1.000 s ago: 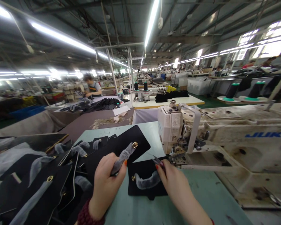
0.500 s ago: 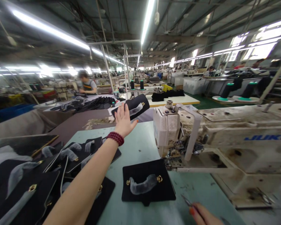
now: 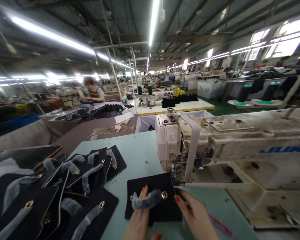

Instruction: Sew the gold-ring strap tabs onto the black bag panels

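A black panel [image 3: 162, 185] lies on the pale green table beside the sewing machine's needle area. Its curved handle [image 3: 150, 199] is wrapped in clear film and joined by gold-coloured rings. My left hand [image 3: 138, 216] rests on the panel with fingers stretched flat, passing beneath the handle. At the panel's right edge, my right hand [image 3: 196, 213] has its thumb on or by the edge; the other fingers are partly hidden, and it appears to pinch the panel. A pink looped handle, apparently of small scissors [image 3: 221, 225], shows just right of that hand.
Several similar black panels with wrapped handles [image 3: 90, 218] overlap on the left. The white JUKI sewing machine [image 3: 168, 140] takes up the right side. Beyond the table's far edge is a white-lined bin [image 3: 145, 123]. A person [image 3: 93, 90] sits at the far left.
My left hand has come back from the table's far side, where it was at another black panel, now gone from there. My right hand, earlier with a pointed metal tool, has moved to this panel's edge.
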`<control>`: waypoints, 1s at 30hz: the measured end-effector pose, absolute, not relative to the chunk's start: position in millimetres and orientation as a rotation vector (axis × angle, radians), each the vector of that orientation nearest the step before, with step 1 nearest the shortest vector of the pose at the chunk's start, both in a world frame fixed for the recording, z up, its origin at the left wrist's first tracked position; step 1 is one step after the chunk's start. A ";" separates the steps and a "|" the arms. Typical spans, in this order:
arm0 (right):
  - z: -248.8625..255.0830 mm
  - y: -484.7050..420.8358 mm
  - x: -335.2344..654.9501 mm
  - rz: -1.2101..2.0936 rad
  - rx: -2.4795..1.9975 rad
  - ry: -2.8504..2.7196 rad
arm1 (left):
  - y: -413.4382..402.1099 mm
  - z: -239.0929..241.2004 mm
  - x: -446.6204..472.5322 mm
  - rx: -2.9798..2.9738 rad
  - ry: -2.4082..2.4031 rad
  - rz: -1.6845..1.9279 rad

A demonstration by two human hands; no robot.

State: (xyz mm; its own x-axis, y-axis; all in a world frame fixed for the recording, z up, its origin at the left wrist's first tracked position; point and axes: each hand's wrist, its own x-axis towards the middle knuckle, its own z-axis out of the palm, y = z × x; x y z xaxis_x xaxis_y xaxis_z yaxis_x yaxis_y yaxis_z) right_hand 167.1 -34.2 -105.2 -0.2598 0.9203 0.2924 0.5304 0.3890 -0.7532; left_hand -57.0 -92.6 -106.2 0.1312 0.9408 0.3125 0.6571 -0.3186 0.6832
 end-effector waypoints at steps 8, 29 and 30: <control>-98.0 -45.5 129.1 1.126 -1.262 -1.401 | -23.0 -62.4 -59.3 2.543 1.450 0.709; -105.9 -40.7 130.6 1.336 -1.230 -1.157 | -20.2 -11.8 -51.5 2.583 1.535 0.376; -105.8 -39.3 129.6 1.342 -1.230 -1.152 | -18.0 -11.2 -51.3 2.589 1.532 0.385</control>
